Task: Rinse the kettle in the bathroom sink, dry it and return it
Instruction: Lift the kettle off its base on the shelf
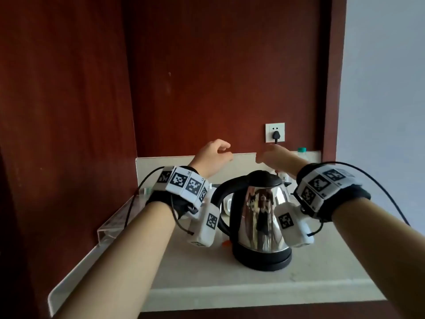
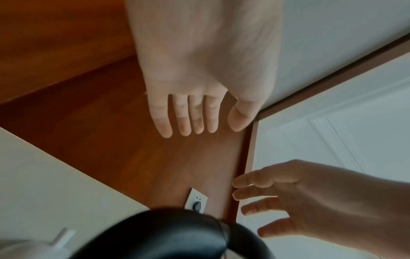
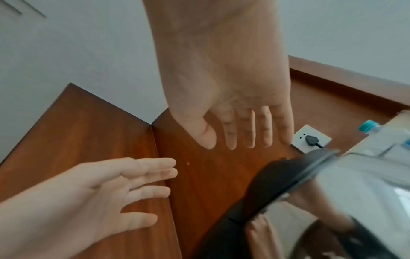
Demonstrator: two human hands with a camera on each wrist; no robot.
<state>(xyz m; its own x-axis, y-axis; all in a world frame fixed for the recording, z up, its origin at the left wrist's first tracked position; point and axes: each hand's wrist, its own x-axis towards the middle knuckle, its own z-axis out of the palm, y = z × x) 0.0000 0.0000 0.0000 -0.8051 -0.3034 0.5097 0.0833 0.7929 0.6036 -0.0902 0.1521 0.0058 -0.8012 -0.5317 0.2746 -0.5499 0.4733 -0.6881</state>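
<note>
A stainless steel kettle [image 1: 262,217] with a black lid, handle and base stands on the pale counter [image 1: 207,272]. Both hands hover in the air above and behind it, touching nothing. My left hand [image 1: 226,151] is over the handle side with its fingers loosely extended. My right hand [image 1: 266,155] is over the spout side, near the wall socket. In the left wrist view my left hand [image 2: 213,129] shows straight fingers above the kettle's black top [image 2: 177,233]. In the right wrist view my right hand [image 3: 230,145] is spread flat over the kettle [image 3: 332,184].
A wall socket [image 1: 275,132] with a black plug in it sits on the red-brown wood panel behind. A bottle with a green cap [image 1: 301,150] stands at the back right. A clear acrylic tray [image 1: 115,222] lies at the left, and a white cup [image 1: 226,204] behind the handle.
</note>
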